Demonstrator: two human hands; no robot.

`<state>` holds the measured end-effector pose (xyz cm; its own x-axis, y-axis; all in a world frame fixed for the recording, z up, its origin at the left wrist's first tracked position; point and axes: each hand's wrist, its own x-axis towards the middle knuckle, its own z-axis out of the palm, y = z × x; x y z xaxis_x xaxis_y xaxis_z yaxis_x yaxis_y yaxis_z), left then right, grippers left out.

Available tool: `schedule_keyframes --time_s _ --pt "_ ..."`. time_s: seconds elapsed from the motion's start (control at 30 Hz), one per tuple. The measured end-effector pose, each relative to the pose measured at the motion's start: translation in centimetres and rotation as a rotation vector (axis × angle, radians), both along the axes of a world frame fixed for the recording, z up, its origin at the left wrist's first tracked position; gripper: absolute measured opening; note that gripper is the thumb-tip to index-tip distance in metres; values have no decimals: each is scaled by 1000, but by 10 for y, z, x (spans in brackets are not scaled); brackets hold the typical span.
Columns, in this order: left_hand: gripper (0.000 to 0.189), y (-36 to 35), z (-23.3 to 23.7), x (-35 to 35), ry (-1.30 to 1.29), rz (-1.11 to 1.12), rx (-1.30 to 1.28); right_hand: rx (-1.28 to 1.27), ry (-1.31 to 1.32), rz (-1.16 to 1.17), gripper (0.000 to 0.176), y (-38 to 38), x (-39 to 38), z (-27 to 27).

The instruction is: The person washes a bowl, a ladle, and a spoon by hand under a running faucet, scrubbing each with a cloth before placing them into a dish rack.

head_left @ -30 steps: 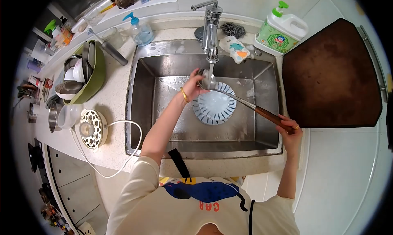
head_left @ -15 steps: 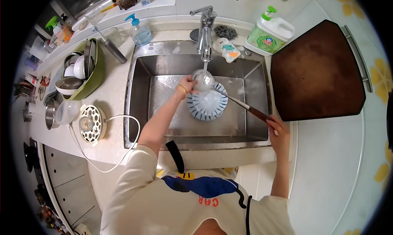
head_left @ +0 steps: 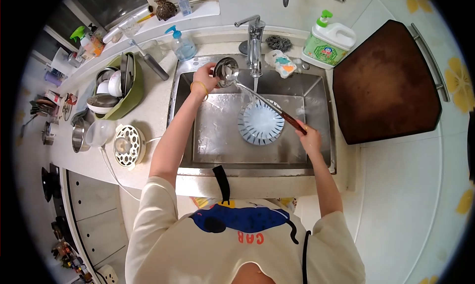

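A metal ladle with a wooden handle point(head_left: 267, 103) slants across the sink, its bowl point(head_left: 226, 72) raised above the back left part of the basin. My left hand point(head_left: 205, 78) grips the rim of that bowl. At the other end, my right hand point(head_left: 308, 136) is closed round the end of the handle. Water runs from the faucet point(head_left: 255, 46) into the steel sink point(head_left: 213, 130). A white plate with dark blue rim marks point(head_left: 261, 123) lies on the sink floor under the stream, holding water.
Left of the sink are a green basin of dishes point(head_left: 129, 98), a white egg rack point(head_left: 129, 145) with a cord, and a blue pump bottle point(head_left: 184, 47). Behind right stands a detergent jug point(head_left: 326, 44); a dark board point(head_left: 386, 83) is at the right.
The ladle bowl has moved left and up, out of the water stream, with both hands still on the ladle. My right hand has moved left. The whole view has shifted slightly.
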<state>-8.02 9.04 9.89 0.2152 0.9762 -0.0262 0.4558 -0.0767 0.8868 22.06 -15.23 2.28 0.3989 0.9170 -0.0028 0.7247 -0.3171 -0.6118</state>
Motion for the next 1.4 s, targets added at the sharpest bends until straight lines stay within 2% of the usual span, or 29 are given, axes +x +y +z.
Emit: schedule_keyframes --time_s 0.07,0.13,0.2,0.33,0.4,0.47,0.53,0.6,0.63,0.67,0.7,0.73,0.8,0.83,0.87,0.9,0.97,1.0,1.07,1.13,1.2,1.27,1.3,1.33,1.4 --pt "41 2 6 -4 1 13 34 17 4 3 38 12 -7 -6" --pt "35 -5 23 -4 327 66 441 30 9 9 39 24 -12 -12" --pt "35 -12 37 -1 332 48 466 14 61 -13 40 34 -13 -19" --pt "21 -36 75 6 600 71 521 156 125 97 37 45 -20 -38" --pt "22 -49 103 4 735 84 414 165 106 244 37 36 -25 -42" --pt "22 -49 105 -9 793 126 390 42 115 413 49 20 -33 -22" --pt "28 -50 108 -24 837 114 257 216 176 464 51 -2 -40 -13" --pt "27 -48 90 -40 865 96 257 97 94 402 46 -29 -49 23" --pt "27 -47 92 -44 862 126 252 -71 33 417 40 -33 -50 40" --pt "27 -45 94 -45 925 -36 -79 -237 -30 425 35 -35 -51 52" --pt "29 -45 94 -48 960 -204 -412 -234 -39 446 35 -36 -51 62" --pt "29 -48 93 -54 950 -187 -419 -274 -26 418 34 -38 -51 69" --pt "41 -51 88 -65 646 -161 -533 -310 -19 398 34 -37 -48 70" --pt "56 -49 76 -73 538 -143 -606 -97 -21 480 30 -38 -42 67" --pt "56 -49 66 -80 529 -135 -609 117 -22 559 26 -37 -36 66" --pt "62 -53 60 -86 490 -137 -627 114 -26 570 26 -37 -34 72" --pt "80 -57 37 -100 460 -191 -634 -111 -18 580 24 -35 -32 92" --pt "81 -58 19 -108 444 -253 -612 -108 -21 588 24 -32 -30 96" --pt "79 -75 9 -114 180 -227 -556 -565 527 364 26 -27 -31 102" --pt "77 -84 -6 -112 -3 -86 -651 -543 494 330 26 -25 -51 122" --pt "64 -82 -26 -107 64 -63 -725 -511 456 299 26 -20 -66 128" --pt "44 -85 -63 -100 75 -201 -465 -158 30 538 28 -18 -72 129" --pt "27 -89 -56 -95 -50 -185 -518 -75 13 551 29 -16 -80 138" --pt "27 -93 -48 -98 -53 -180 -510 -69 9 558 29 -17 -80 141" --pt "21 -96 -38 -103 -223 -278 -392 -238 96 535 29 -25 -76 145"
